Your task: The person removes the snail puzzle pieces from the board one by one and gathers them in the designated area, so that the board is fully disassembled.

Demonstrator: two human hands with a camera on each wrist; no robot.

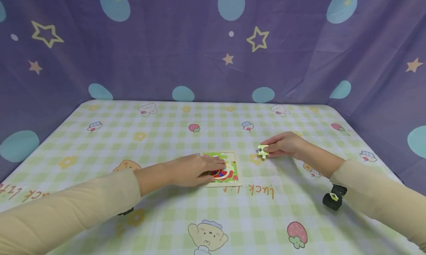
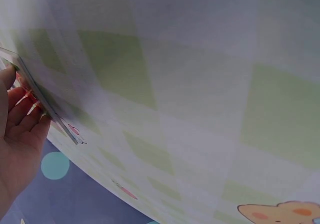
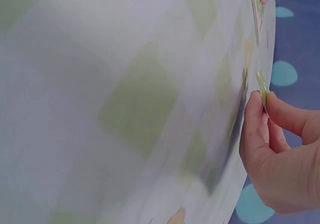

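A square jigsaw puzzle (image 1: 235, 165) with a pale border and a green, red and blue picture lies on the table. Over its left part rests my left hand (image 1: 196, 170), fingers stretched across the picture and hiding much of it. In the left wrist view the fingers (image 2: 35, 116) lie along the face of the puzzle board (image 2: 30, 79). To the right of the puzzle, my right hand (image 1: 286, 144) pinches a light green puzzle piece (image 1: 262, 151) between thumb and fingers. The right wrist view shows that piece edge-on, raised over the tablecloth with a shadow under it.
A green-and-white checked tablecloth (image 1: 159, 133) with printed cartoons covers the table. Behind the far edge hangs a purple curtain (image 1: 186, 55) with stars and blue spots. A black wrist device (image 1: 334, 197) sits below the right sleeve (image 1: 376, 199).
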